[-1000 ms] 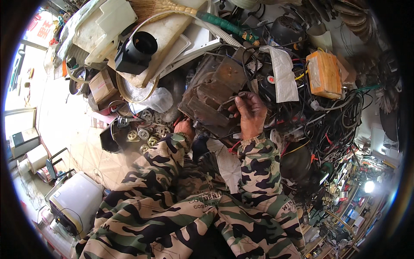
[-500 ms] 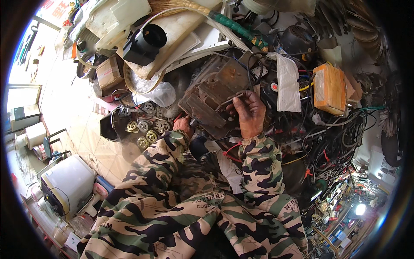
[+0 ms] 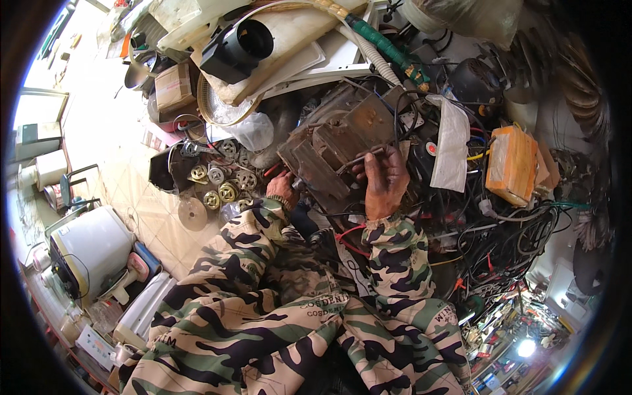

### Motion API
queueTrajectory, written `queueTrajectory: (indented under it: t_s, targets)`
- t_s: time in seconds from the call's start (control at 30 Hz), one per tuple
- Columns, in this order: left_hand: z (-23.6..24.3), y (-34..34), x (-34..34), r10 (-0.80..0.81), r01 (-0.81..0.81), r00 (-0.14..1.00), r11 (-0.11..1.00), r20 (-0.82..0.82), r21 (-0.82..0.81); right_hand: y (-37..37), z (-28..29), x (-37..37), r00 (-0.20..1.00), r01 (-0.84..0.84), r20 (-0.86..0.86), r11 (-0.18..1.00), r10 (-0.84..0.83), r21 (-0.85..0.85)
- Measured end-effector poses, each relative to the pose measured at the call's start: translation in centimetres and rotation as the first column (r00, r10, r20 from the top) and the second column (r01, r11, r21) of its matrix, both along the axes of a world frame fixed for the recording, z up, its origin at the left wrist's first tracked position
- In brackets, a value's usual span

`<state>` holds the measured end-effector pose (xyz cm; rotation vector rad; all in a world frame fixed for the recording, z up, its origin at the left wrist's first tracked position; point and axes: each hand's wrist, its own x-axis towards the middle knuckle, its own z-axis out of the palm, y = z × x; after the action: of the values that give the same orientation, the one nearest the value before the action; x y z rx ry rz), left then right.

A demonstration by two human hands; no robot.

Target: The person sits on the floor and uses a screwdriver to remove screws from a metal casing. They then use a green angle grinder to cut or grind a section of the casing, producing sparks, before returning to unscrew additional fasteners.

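Tiled floor (image 3: 150, 220) spreads at left beside a white appliance (image 3: 99, 247), then comes a black tub (image 3: 160, 174), its inside too dark to read, near loose metal wheels (image 3: 227, 191). Next, the left hand (image 3: 282, 189) curls at the near-left edge of a rusty metal casing (image 3: 359, 125), its grip unclear, while the right hand (image 3: 385, 181) pinches a thin metal bar (image 3: 359, 160) over the casing. Rightward, a white strip (image 3: 451, 148), an orange box (image 3: 511, 164) and tangled cables (image 3: 510, 240) crowd close.
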<state>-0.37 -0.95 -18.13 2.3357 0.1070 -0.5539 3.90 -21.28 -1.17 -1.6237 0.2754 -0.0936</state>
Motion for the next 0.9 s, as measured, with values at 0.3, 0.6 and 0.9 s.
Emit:
queueTrajectory:
  t_s: [0.3, 0.6, 0.9]
  targets:
    - [-5.7, 0.0, -0.1, -0.050, 0.051, 0.999, 0.999, -0.021, 0.015, 0.9, 0.7, 0.1, 0.998, 0.049, 0.024, 0.999, -0.049, 0.009]
    - [-12.5, -0.7, -2.7, 0.003, -0.003, 0.999, 1.000, 0.044, 0.013, 0.4, -0.5, 0.3, 0.999, 0.019, 0.050, 0.999, -0.018, -0.035]
    - [-3.9, -3.2, -4.4, 0.319, -0.299, 0.942, 0.937, 0.099, -0.181, 0.2, -0.2, 0.2, 0.999, 0.018, 0.042, 0.999, -0.016, -0.042]
